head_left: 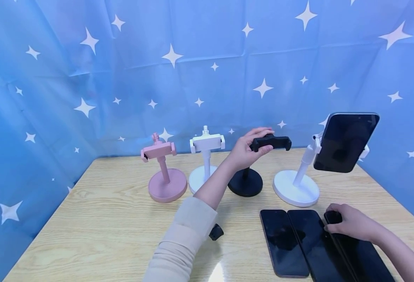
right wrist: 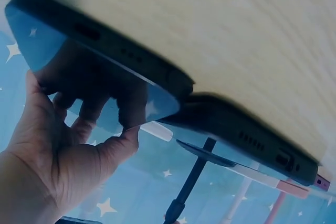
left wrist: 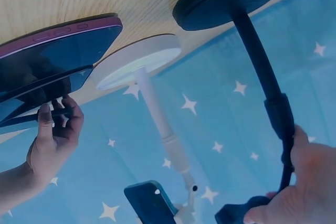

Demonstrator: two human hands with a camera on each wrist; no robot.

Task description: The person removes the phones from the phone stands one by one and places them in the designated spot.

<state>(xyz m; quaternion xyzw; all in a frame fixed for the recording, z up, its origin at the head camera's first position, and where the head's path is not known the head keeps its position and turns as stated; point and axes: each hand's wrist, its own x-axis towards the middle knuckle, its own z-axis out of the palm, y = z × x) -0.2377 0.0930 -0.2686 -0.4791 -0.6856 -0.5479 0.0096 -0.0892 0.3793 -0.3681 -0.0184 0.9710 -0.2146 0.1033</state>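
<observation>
My left hand (head_left: 245, 152) grips the clamp (head_left: 276, 142) at the top of a black phone stand, thumb on the front and fingers over the back. The stand's round base (head_left: 245, 185) is on the table, partly behind my wrist; its slim stem (left wrist: 257, 59) shows in the left wrist view. At the lower right, my right hand (head_left: 353, 224) holds the far end of a black smartphone (head_left: 363, 254) between thumb and fingers. Two more dark smartphones, a middle one (head_left: 312, 239) and a left one (head_left: 283, 244), lie side by side to its left.
A pink phone stand (head_left: 167, 186) and a white one (head_left: 207, 143) stand left of the black stand. On the right, another white stand (head_left: 296, 188) carries a tilted smartphone (head_left: 346, 143). A small black object (head_left: 216, 232) pokes out beside my left sleeve. A blue starry curtain (head_left: 207, 82) hangs behind.
</observation>
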